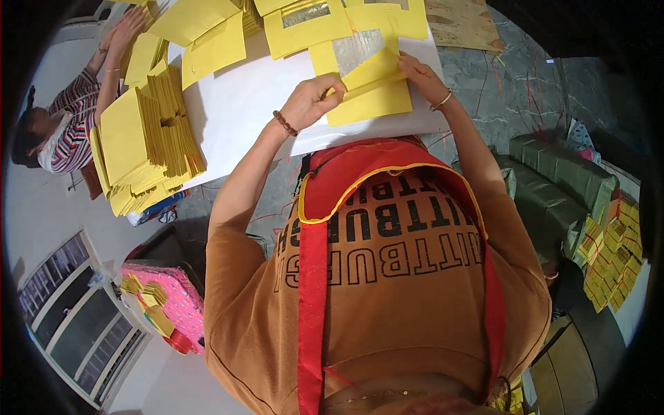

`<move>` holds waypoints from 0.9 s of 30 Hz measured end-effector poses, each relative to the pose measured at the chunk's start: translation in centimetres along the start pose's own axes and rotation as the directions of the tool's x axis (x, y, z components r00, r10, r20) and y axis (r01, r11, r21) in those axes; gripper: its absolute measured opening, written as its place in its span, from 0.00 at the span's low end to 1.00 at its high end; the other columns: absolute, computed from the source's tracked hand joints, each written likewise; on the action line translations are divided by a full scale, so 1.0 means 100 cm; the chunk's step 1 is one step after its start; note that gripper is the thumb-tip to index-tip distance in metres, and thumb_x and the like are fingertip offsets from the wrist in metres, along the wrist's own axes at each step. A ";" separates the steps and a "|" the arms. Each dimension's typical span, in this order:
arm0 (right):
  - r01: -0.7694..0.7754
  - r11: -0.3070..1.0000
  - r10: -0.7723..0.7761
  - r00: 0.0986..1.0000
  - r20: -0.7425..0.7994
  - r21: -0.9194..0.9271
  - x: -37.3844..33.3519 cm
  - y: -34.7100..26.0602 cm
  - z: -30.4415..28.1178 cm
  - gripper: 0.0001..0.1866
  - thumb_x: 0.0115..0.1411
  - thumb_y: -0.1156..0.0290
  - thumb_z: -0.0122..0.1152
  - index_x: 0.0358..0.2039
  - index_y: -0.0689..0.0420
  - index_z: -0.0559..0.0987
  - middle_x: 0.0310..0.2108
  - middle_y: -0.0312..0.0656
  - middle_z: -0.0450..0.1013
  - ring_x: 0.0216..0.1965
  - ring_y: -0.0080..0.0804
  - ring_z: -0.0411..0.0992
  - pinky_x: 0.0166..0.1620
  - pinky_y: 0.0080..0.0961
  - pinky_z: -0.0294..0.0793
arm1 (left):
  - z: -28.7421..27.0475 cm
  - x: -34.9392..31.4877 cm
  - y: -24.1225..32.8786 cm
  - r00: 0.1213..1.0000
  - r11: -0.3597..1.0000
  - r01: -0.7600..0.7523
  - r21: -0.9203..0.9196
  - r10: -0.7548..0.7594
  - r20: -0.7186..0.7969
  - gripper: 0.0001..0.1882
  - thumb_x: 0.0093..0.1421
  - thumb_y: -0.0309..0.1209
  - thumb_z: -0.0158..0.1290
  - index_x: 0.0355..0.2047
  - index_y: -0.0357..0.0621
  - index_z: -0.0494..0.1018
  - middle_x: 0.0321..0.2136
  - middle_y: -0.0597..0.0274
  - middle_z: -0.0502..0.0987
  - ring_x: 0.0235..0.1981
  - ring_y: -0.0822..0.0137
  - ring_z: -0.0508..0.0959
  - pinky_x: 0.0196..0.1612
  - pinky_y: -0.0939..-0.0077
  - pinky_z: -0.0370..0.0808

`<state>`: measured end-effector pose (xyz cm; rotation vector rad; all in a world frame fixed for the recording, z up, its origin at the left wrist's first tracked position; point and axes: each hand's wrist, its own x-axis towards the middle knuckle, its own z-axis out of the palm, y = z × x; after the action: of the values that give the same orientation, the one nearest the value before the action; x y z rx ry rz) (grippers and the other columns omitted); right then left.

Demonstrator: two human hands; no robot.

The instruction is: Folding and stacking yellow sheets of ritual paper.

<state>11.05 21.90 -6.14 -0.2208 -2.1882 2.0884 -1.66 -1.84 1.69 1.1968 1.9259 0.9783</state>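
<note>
A yellow paper sheet with a silver foil patch, looking like joss paper (377, 102), lies partly folded at the near edge of the white table (235, 114). My left hand (309, 105) is closed, thumb and fingers gripping the left end of the raised fold. At the fold's right end, my right hand (423, 77) has its fingers bent over the paper, pinching it. Foil still shows beyond the fold. More foil-patched yellow sheets (309, 36) overlap just behind it.
Thick stacks of folded yellow paper (149, 142) stand on the table's left side. Beyond them, another person (69, 131) in a striped top has both hands at the table. A green padded seat (553, 183) and yellow bundles (615, 252) are at the right.
</note>
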 end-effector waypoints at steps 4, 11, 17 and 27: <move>-0.038 0.991 0.031 0.998 0.052 0.132 0.002 0.003 -0.003 0.19 0.57 0.64 0.51 0.48 0.58 0.70 0.52 0.41 0.61 0.54 0.30 0.57 0.55 0.23 0.55 | 0.002 -0.003 -0.009 0.997 0.999 0.008 0.044 -0.004 -0.075 0.09 0.55 0.31 0.45 0.32 0.39 0.68 0.18 0.68 0.68 0.19 0.79 0.66 0.23 0.84 0.64; 0.019 1.000 -0.018 0.995 0.097 -0.013 0.000 -0.017 0.005 0.23 0.48 0.72 0.59 0.47 0.58 0.71 0.51 0.37 0.62 0.51 0.27 0.60 0.54 0.22 0.57 | 0.005 -0.007 -0.008 0.996 0.999 0.041 0.028 -0.038 -0.079 0.10 0.57 0.31 0.46 0.36 0.40 0.69 0.20 0.67 0.70 0.21 0.79 0.67 0.25 0.83 0.66; 0.096 0.995 -0.091 0.987 0.130 -0.032 0.000 -0.009 0.001 0.19 0.48 0.75 0.59 0.43 0.56 0.73 0.50 0.36 0.64 0.50 0.29 0.61 0.53 0.22 0.58 | 0.012 -0.007 0.004 0.976 0.995 -0.009 -0.101 -0.013 -0.217 0.09 0.56 0.32 0.49 0.35 0.41 0.71 0.21 0.56 0.72 0.22 0.65 0.72 0.28 0.74 0.69; 0.074 0.997 -0.076 0.984 0.164 0.015 0.002 -0.002 -0.003 0.20 0.43 0.80 0.58 0.41 0.55 0.74 0.52 0.37 0.64 0.52 0.31 0.59 0.55 0.24 0.56 | 0.014 -0.004 -0.007 0.991 0.997 0.045 -0.068 -0.053 -0.121 0.10 0.54 0.32 0.50 0.29 0.36 0.74 0.18 0.58 0.73 0.19 0.70 0.71 0.23 0.78 0.67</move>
<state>10.90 22.27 -5.88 0.0358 -2.2369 2.1454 -0.64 -2.04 0.42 1.0699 1.9924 1.1025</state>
